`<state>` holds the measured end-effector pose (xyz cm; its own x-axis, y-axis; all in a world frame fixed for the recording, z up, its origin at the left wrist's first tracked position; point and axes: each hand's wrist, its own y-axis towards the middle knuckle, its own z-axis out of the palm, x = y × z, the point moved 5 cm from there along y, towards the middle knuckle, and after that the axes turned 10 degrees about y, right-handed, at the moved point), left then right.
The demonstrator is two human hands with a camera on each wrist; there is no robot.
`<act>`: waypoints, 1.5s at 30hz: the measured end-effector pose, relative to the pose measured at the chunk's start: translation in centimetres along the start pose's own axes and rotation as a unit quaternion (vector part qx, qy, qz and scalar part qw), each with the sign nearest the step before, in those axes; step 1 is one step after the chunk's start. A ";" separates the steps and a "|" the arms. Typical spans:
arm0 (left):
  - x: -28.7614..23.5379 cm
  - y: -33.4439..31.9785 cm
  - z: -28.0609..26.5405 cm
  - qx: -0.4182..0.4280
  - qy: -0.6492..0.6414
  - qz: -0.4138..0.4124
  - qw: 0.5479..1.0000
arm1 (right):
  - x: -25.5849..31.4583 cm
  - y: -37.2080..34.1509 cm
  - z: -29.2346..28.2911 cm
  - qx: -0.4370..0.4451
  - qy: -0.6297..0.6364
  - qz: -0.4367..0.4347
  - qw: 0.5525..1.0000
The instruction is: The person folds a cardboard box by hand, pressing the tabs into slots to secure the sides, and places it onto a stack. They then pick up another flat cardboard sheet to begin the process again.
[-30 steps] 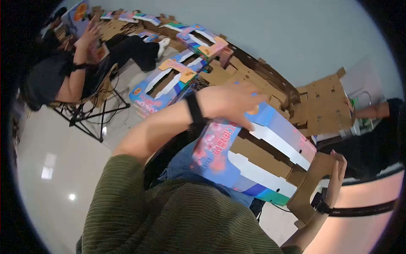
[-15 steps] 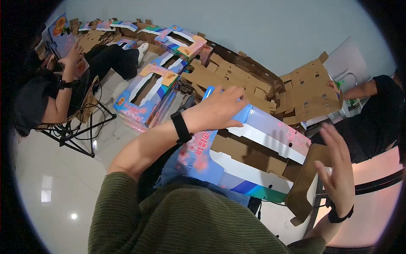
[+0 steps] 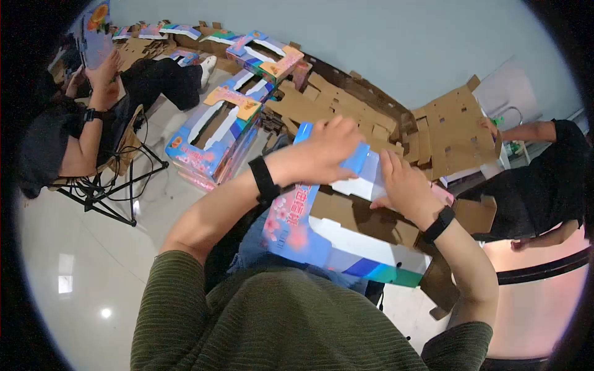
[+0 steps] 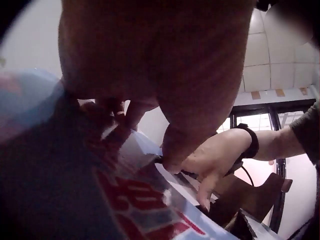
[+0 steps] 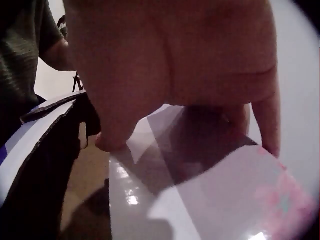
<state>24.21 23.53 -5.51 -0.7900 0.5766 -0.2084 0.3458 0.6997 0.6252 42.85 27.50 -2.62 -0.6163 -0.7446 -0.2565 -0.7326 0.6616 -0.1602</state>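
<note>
A printed cardboard box [image 3: 300,232], blue with pink blossoms and red lettering, lies tilted over the lap, its long top opening showing brown inside. My left hand [image 3: 328,151] grips its far left corner, thumb by the opening's edge and fingers over the outside. On the far long side my right hand [image 3: 408,191] holds the top strip, thumb at the inner edge. In the right wrist view, that glossy strip [image 5: 220,200] runs beneath the palm, fingers over its outer edge. A brown end flap [image 3: 440,287] stands out at the box's right end, partly behind the right forearm.
Finished-looking printed boxes [image 3: 213,133] stand stacked to the left. Flat brown cardboard sheets [image 3: 334,102] lie along the wall. One person [image 3: 80,123] sits at the left with a printed sheet; another [image 3: 532,179] at the right holds a brown cardboard piece [image 3: 455,136].
My right hand has left the brown end flap and moved left across to the box's far side, where it now grips the strip. The left hand stays at the far left corner.
</note>
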 end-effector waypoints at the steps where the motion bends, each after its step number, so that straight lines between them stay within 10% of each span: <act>1: 0.0 -0.1 -0.6 -0.007 -0.020 0.007 1.000 | 0.3 0.2 -0.3 0.017 -0.004 0.022 1.000; 11: 0.3 -0.3 -3.0 -0.026 -0.099 0.035 0.994 | -0.1 -0.7 0.9 -0.037 0.036 -0.007 0.999; 17: -4.7 -2.1 -3.3 -0.024 0.195 0.051 0.979 | 1.1 -3.3 -2.4 -0.076 0.048 -0.002 0.996; 22: -10.0 -9.2 -2.2 0.172 -0.024 0.112 0.978 | 4.4 -12.3 -8.4 -0.102 0.084 -0.029 0.991; 33: -11.1 -13.2 1.2 0.107 0.096 0.146 0.979 | 8.1 -22.9 -4.3 0.053 0.219 0.050 0.973; 40: -10.5 -12.6 0.7 0.105 0.048 0.168 0.979 | 4.9 -27.8 -15.5 -0.180 0.126 0.102 0.970; 45: -10.3 -12.4 0.9 0.096 0.024 0.173 0.980 | 5.9 -31.1 -13.5 -0.133 0.149 0.164 0.966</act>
<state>28.55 9.29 -11.80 -0.6294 0.7765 0.0295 0.6827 0.5344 0.4984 58.06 1.35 13.76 -0.8551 -0.5169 0.0402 -0.5071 0.8499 0.1432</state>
